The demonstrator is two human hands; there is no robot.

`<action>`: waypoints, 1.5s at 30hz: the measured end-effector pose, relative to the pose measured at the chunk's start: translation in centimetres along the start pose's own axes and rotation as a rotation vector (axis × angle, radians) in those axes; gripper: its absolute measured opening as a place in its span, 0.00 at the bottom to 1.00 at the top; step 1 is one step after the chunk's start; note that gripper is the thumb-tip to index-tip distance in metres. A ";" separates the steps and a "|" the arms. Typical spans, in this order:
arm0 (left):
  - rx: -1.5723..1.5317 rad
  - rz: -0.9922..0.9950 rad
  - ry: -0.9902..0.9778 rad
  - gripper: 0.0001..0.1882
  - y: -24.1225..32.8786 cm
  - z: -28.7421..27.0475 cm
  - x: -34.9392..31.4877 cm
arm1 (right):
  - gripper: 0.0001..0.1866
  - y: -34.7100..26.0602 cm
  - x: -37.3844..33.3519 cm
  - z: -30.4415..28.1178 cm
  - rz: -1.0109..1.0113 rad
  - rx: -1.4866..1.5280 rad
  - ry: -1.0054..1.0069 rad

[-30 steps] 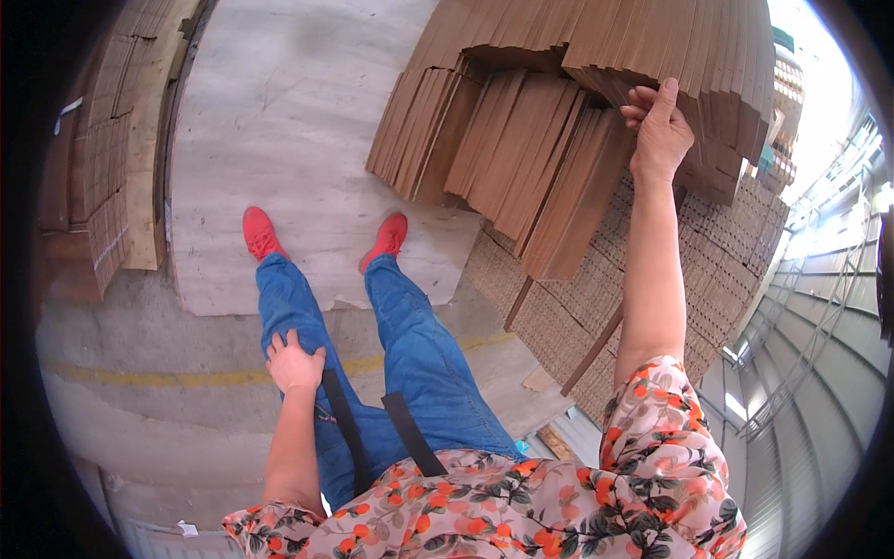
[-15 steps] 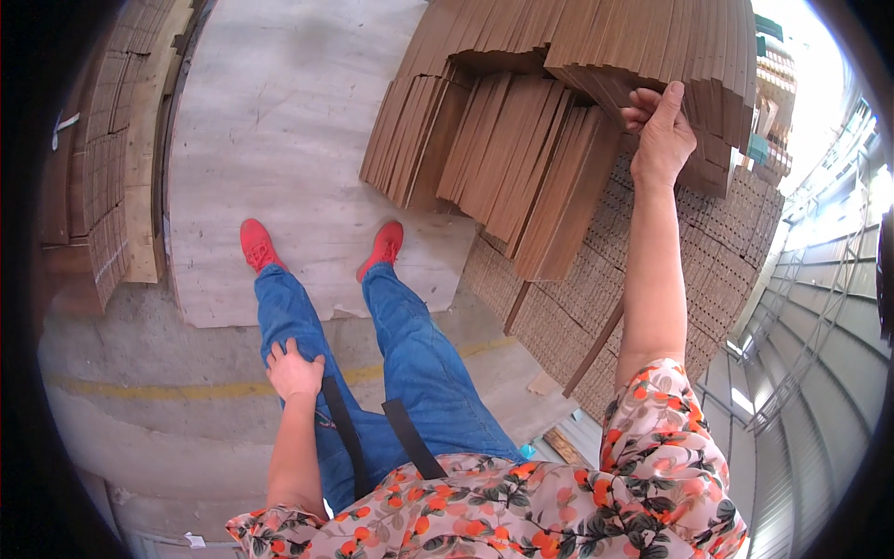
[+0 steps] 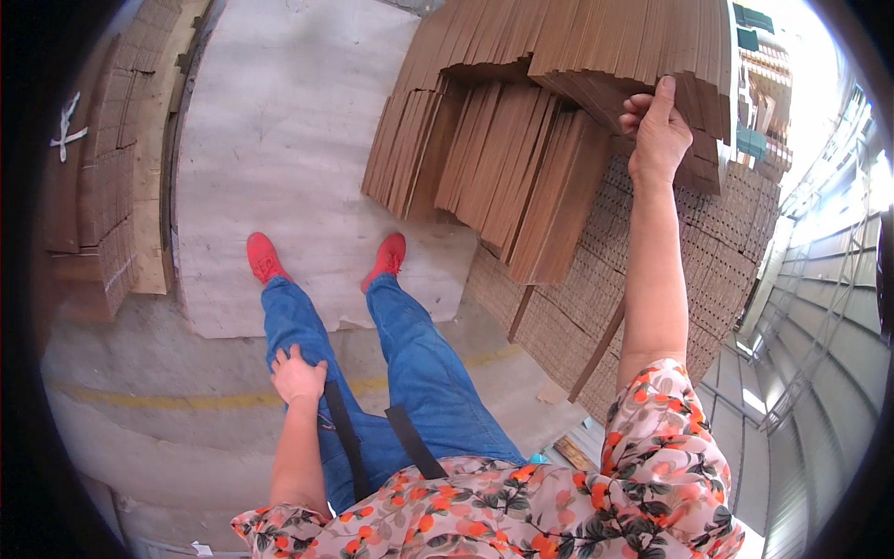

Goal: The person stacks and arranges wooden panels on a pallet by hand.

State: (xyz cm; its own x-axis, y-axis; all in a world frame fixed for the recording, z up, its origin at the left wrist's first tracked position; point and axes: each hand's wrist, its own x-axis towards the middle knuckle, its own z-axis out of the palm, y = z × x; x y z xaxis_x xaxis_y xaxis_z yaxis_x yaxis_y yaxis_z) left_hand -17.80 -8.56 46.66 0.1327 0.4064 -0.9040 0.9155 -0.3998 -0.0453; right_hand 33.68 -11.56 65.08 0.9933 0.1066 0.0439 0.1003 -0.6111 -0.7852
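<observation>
My right hand (image 3: 659,130) reaches far out to the upper right, closed, its thumb pressed along the lower edge of the upper row of brown boards (image 3: 629,42). Its curled fingers seem to pinch a thin board's edge there; the exact grip is partly hidden. Just left of that hand, a lower row of brown boards (image 3: 494,154) stands on edge, packed tightly with some gaps. My left hand (image 3: 299,376) lies on the left leg of my blue jeans (image 3: 419,373), fingers spread and holding nothing.
Beneath the boards is a large stack with rows of small holes (image 3: 596,252). A pale sheet (image 3: 298,158) lies on the floor under my red shoes (image 3: 386,259). More stacked boards (image 3: 102,186) line the left side. Ribbed metal wall (image 3: 829,345) runs along the right.
The view has shifted slightly, so the boards sit a little further left and my shoes a little lower. My right hand stays at the boards' edge; my left hand stays on my leg.
</observation>
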 end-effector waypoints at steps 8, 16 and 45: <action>-0.215 0.112 -0.065 0.35 -5.2 -0.6 1.0 | 0.23 -3.8 -0.4 -2.1 -0.021 0.082 0.042; -0.225 0.188 0.049 0.28 -7.9 -10.5 2.9 | 0.28 -4.7 1.0 -8.7 -0.225 -0.072 0.272; -0.932 1.067 -0.070 0.43 35.3 -31.6 -17.7 | 0.19 -5.0 4.4 -13.2 0.146 0.271 -0.319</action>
State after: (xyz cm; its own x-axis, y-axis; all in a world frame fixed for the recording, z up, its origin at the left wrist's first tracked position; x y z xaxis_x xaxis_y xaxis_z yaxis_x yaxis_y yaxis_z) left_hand 24.15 -3.89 74.45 0.9155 0.2063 -0.3455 0.3042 0.2073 0.9298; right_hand 38.34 -18.38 77.40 0.9243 0.2975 -0.2390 -0.1005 -0.4144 -0.9045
